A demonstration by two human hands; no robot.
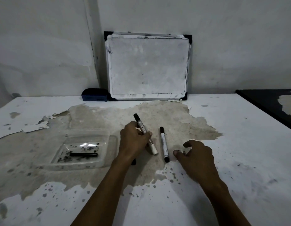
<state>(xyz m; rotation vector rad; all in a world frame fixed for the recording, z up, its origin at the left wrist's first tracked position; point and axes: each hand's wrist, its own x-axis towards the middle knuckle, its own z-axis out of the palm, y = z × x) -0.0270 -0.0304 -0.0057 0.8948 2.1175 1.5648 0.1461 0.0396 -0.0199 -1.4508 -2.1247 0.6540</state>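
Observation:
My left hand grips a white marker with a black cap, tilted with its cap pointing away from me. A second white marker lies on the table just right of it, black at both ends. My right hand rests on the table with curled fingers, and its thumb and forefinger pinch a small dark object that I cannot identify. A small dark piece shows under my left wrist.
A smudged whiteboard leans against the wall at the back. A blue eraser sits left of it. A clear plastic tray holding a black stick stands left of my hands. A dark surface lies far right.

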